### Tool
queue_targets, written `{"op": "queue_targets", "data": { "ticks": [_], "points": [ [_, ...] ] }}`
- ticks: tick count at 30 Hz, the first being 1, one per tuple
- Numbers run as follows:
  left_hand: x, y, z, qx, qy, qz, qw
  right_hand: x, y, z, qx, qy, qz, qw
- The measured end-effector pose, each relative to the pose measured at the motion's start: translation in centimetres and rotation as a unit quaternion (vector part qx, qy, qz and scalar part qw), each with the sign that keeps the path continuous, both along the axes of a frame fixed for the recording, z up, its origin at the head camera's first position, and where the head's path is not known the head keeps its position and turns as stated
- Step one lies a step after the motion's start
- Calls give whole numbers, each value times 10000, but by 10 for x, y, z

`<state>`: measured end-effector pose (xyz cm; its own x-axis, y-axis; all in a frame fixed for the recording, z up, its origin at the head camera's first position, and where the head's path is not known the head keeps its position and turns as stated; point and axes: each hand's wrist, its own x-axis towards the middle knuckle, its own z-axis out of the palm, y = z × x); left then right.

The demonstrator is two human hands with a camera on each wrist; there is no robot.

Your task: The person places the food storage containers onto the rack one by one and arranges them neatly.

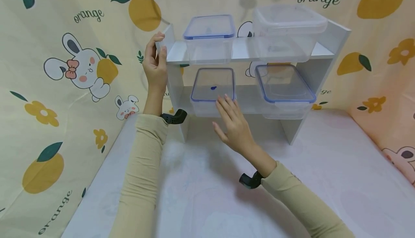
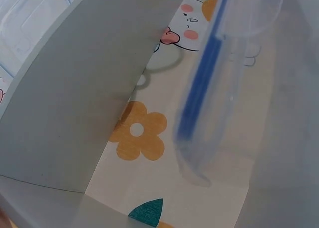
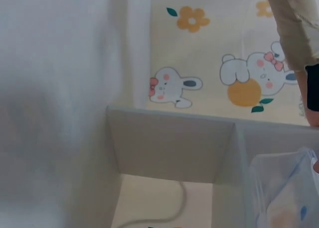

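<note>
A white two-tier shelf point(image 1: 248, 49) stands on the table against the backdrop. My left hand point(image 1: 155, 63) grips the upper left side panel, the thumb on one face and the fingers around its edge. On the lower tier, at left, sits a clear plastic food container point(image 1: 204, 109) with a blue-rimmed lid and a small blue mark. My right hand point(image 1: 235, 128) has its fingers extended, the fingertips at the front right of that container. In the right wrist view the same container point(image 3: 271, 175) shows at the right edge, with a fingertip beside it.
Another blue-rimmed clear container point(image 1: 285, 110) sits at the lower right of the shelf. Up top stand a blue-rimmed container point(image 1: 210, 48) on the left and a larger clear-lidded one point(image 1: 286, 43) on the right. A printed backdrop point(image 1: 84, 129) surrounds the white table point(image 1: 201, 194).
</note>
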<state>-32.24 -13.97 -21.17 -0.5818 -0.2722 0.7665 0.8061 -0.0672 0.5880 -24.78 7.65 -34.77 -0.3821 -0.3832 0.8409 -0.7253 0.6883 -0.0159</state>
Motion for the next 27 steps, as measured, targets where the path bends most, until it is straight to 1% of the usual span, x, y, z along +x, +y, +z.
{"op": "queue_targets", "data": {
  "ticks": [2, 4, 7, 10, 13, 16, 17, 19, 21, 23, 25, 26, 27],
  "points": [
    [0, 1, 0, 32, 13, -17, 10000, -2, 0, 0, -6, -81, -17, 10000],
    [-2, 1, -1, 35, 70, 1, 10000, -4, 0, 0, -7, -160, -49, 9999],
    [-11, 2, -5, 66, 138, -22, 9999, -6, 0, 0, -34, -242, -86, 9997],
    [-20, 1, -9, 91, 110, -18, 9999, -5, 1, -1, -65, -262, -67, 9996],
    [-25, -2, -12, 71, 87, 31, 9999, -2, 2, -4, -122, -180, 81, 9997],
    [-25, -5, -12, -23, 60, 88, 9999, 5, 7, -10, -370, -75, 337, 9987],
    [-24, -6, -11, -82, 39, 86, 9999, 9, 10, -13, -514, -74, 407, 9978],
    [-16, -7, -8, -216, -129, 68, 9997, 20, 20, -20, -820, -138, 485, 9954],
    [-4, -7, -4, -424, -447, 69, 9981, 32, 32, -26, -1117, -295, 512, 9920],
    [10, -10, 0, -662, -792, 134, 9946, 43, 46, -30, -1321, -446, 494, 9890],
    [23, -15, 1, -939, -1167, 386, 9880, 49, 61, -31, -1424, -416, 422, 9880],
    [26, -19, -4, -1074, -1292, 584, 9841, 51, 70, -31, -1478, -368, 354, 9877],
    [29, -23, -10, -1223, -1328, 811, 9802, 52, 80, -30, -1535, -316, 267, 9873]
  ]
}}
